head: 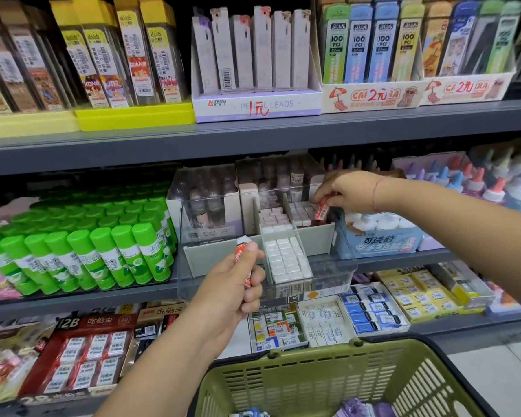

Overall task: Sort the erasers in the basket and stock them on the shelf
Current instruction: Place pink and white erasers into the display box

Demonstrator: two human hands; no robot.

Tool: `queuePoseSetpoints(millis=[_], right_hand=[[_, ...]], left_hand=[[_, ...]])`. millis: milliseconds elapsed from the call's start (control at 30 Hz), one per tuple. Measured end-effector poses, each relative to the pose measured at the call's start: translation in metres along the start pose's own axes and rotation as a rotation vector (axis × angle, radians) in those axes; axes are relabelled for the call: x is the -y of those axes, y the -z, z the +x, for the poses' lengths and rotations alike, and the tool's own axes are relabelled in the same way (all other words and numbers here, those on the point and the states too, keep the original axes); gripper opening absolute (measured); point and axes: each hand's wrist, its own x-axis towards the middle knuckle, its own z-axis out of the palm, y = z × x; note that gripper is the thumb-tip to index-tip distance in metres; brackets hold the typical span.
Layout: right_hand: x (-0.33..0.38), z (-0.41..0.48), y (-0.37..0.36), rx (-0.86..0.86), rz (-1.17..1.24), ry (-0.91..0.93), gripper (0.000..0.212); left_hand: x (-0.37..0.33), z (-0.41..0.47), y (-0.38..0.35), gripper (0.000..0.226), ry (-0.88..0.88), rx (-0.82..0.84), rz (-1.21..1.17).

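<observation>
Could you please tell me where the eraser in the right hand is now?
Head view, middle shelf: the right hand pinches the red eraser at the clear bin's back right corner, beside small white erasers.

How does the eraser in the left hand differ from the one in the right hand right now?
The left hand's eraser is held in front of the clear organizer, outside it; the right hand's eraser hangs over its back right compartment. The left hand wraps its eraser from below, thumb along it; the right hand pinches its eraser from above. Both erasers have red-and-white sleeves.
</observation>
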Motion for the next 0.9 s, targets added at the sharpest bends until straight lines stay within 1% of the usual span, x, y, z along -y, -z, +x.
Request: queuePoseSetpoints(millis=[67, 167, 267, 333, 433, 533, 633, 800, 867, 900], right_hand=[[0.001, 0.005, -0.002, 0.023, -0.054, 0.014, 0.033], [0.002, 0.011, -0.01, -0.041, -0.103, -0.001, 0.04], [0.005, 0.014, -0.023, -0.132, -0.113, -0.025, 0.028], [0.005, 0.015, -0.031, -0.158, -0.139, -0.015, 0.021], [0.003, 0.018, -0.04, -0.156, -0.148, 0.022, 0.018], [0.002, 0.021, -0.041, -0.177, -0.133, 0.006, 0.026], [0.003, 0.023, -0.04, -0.159, -0.208, 0.018, 0.029], [0.0, 0.024, -0.035, -0.122, -0.107, 0.028, 0.021], [0.0, 0.023, -0.031, -0.119, -0.072, 0.06, 0.01], [0.0, 0.023, -0.029, -0.113, -0.072, 0.07, 0.009]], left_hand=[[-0.001, 0.0, 0.0, 0.04, -0.002, 0.0, 0.002], [-0.001, 0.001, -0.001, 0.04, -0.005, -0.003, 0.005], [0.0, 0.0, 0.0, 0.04, -0.005, -0.005, 0.008], [0.0, 0.0, 0.0, 0.04, -0.005, -0.002, 0.009], [0.0, 0.001, 0.0, 0.04, -0.005, -0.001, 0.011], [0.001, 0.001, 0.0, 0.039, -0.005, 0.001, 0.014], [0.001, 0.001, 0.001, 0.04, 0.0, -0.002, 0.014], [0.001, 0.0, 0.001, 0.04, 0.002, -0.005, 0.007], [0.001, 0.0, 0.001, 0.039, 0.001, -0.004, 0.003], [0.001, 0.0, 0.001, 0.038, 0.002, -0.004, 0.002]])
